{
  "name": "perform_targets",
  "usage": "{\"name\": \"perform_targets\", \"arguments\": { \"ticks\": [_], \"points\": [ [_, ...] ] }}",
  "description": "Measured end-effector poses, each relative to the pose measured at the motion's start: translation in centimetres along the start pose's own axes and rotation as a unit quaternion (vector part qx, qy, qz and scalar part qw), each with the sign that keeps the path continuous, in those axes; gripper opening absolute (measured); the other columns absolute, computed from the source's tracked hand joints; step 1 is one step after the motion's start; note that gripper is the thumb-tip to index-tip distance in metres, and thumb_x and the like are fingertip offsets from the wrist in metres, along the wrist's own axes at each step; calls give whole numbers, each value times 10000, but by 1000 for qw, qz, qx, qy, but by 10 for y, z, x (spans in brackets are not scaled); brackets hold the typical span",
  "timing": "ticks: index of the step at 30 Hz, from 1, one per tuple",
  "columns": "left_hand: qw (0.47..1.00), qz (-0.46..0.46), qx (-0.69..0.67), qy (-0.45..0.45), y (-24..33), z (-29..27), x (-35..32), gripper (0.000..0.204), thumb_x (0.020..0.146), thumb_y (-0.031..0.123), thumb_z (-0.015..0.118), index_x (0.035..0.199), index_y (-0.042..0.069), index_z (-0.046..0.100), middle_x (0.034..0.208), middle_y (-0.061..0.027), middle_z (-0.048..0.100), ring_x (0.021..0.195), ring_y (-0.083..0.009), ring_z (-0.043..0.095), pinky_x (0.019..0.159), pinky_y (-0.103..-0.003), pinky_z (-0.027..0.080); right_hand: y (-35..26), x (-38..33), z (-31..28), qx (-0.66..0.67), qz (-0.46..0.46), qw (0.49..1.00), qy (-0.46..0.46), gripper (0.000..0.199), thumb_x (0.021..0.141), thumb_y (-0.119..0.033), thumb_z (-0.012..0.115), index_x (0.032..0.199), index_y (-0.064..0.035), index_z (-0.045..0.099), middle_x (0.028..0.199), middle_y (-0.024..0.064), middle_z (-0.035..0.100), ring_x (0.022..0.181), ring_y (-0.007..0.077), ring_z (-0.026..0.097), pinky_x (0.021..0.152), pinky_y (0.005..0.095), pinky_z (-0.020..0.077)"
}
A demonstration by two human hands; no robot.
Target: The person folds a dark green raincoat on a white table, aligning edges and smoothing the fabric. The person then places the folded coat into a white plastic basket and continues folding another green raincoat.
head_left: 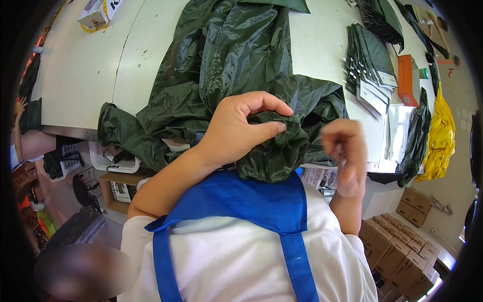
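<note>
A dark green jacket of thin, shiny fabric with a front zipper lies spread across the white table, its near end hanging over the edge toward me. My left hand pinches the seamed edge of a gathered part, likely a sleeve end, between thumb and fingers. Just right of that fabric, apart from it, my right hand is raised with curled fingers. Motion blurs it; a small greyish thing seems to sit between its fingers, too smeared to name.
Stacked dark green folded pieces with white labels lie at the right, beside an orange box. A yellow bag hangs farther right. Cardboard boxes stand below right. A white basket sits under the table's left edge.
</note>
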State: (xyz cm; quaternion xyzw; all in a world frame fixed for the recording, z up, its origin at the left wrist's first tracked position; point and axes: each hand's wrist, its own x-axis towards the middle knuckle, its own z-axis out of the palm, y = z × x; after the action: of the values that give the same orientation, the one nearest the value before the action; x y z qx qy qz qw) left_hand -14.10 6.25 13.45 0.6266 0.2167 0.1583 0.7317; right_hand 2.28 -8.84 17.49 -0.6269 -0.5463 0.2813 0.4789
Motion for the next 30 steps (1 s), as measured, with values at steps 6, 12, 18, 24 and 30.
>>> {"name": "perform_targets", "arguments": {
  "ticks": [6,12,18,24,30],
  "points": [
    [998,-5,-55,-7,-1,1,1,237,759,-46,679,985,7,635,955,-46,657,902,-98,601,832,-244,475,9,2,-1,-258,-61,958,105,354,658,-135,800,940,0,636,755,91,605,628,156,583,507,259,454],
    [998,-14,-53,-7,1,3,-1,235,758,-45,678,984,10,638,957,-47,658,908,-100,600,842,-246,469,7,8,9,-280,-121,947,104,326,604,-118,801,885,-16,669,724,75,623,580,183,587,497,272,455],
    [999,-24,-48,-6,4,3,-2,239,754,-42,682,984,9,642,954,-44,658,908,-100,599,838,-245,468,12,6,8,-291,-165,936,109,306,594,-134,799,851,-20,678,704,68,622,578,191,584,494,278,449],
    [999,-15,-37,-6,3,3,-4,243,759,-39,680,995,5,640,951,-41,658,882,-90,601,815,-236,476,12,4,4,-295,-145,937,121,315,587,-145,799,852,-24,680,707,65,622,579,193,589,492,282,450],
    [998,-33,-35,-31,4,5,-2,245,775,-37,665,1016,-5,635,959,-45,659,879,-84,604,800,-225,482,6,11,10,-292,-149,940,99,301,596,-152,797,847,-36,679,713,64,622,582,203,589,502,294,456]
  ]
}}
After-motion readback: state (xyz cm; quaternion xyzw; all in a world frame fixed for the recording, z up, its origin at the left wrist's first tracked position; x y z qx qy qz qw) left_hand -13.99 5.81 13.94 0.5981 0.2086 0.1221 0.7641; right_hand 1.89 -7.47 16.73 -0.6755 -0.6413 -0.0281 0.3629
